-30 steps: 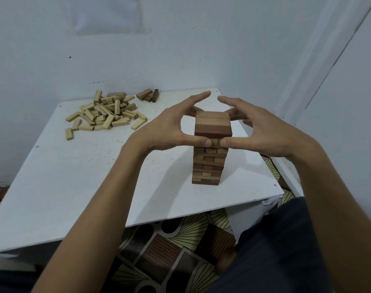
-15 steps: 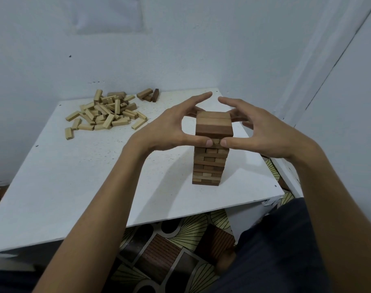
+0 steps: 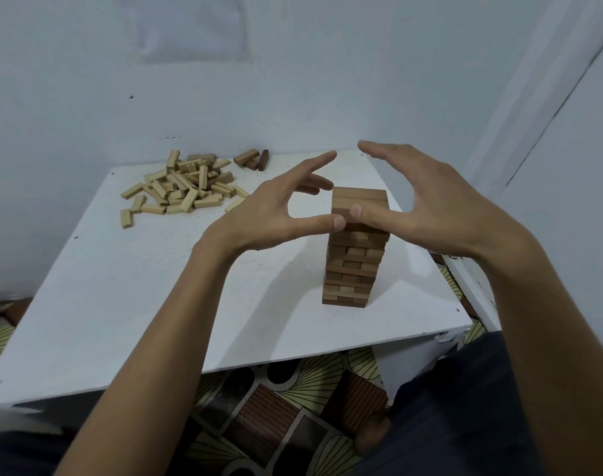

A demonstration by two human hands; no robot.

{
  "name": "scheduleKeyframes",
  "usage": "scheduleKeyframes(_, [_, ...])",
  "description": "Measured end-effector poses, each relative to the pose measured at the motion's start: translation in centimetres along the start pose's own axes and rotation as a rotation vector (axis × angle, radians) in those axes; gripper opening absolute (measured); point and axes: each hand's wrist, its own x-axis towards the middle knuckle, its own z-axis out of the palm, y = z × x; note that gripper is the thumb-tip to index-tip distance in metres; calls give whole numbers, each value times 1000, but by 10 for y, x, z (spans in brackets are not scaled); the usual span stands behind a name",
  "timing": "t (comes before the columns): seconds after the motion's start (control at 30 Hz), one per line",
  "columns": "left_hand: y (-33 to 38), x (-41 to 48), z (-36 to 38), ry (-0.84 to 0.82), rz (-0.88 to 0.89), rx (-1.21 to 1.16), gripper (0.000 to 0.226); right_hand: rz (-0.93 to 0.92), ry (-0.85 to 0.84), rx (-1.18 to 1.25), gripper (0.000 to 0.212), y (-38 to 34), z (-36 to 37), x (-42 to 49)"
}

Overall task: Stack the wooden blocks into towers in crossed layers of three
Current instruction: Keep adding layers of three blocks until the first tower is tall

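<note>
**One tower [image 3: 356, 245] stands at table's 4 o'clock**

Built of wooden blocks in crossed layers, the tower stands upright on the 4 o'clock part of a white table [image 3: 121, 286]. The person's left hand [image 3: 279, 214], at the tower's 9 o'clock, is spread, and its thumb tip touches the near left edge of the top layers. The right hand [image 3: 427, 207], at 3 o'clock, is also spread, with its thumb across the near face and its fingers arched above the top. Neither hand grips. Loose pale blocks [image 3: 186, 190] lie heaped at the table's 11 o'clock, with a few darker blocks [image 3: 252, 159] at 12 o'clock.
</note>
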Motion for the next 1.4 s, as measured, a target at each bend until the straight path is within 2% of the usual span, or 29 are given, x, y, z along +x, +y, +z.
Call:
scheduleKeyframes(0.17, [-16, -22, -24, 120, -26, 28, 77, -74, 45, -92, 66, -38, 5, 16])
scheduleKeyframes(0.37, [-57, -44, -58, 272, -69, 80, 54, -139, 34, -89, 56, -82, 39, 50])
scheduleKeyframes(0.57, [-107, -44, -80, 348, -114, 239, 40, -83, 53, -114, 47, -103, 95, 96])
scheduleKeyframes(0.73, [-146, -22, -88, 398, -117, 343, 31, 8, 72, -61, 40, -91, 145, 150])
scheduleKeyframes(0.87, [-179, 4, -91, 383, -149, 444, 37, 114, 83, -23, 34, -70, 181, 191])
scheduleKeyframes(1.17, [-240, 66, -94, 282, -143, 625, 29, 312, 81, 29, 39, -21, 245, 262])
scheduleKeyframes(1.4, [-261, 89, -98, 173, -146, 758, 36, 356, 94, -112, 31, -3, 267, 309])
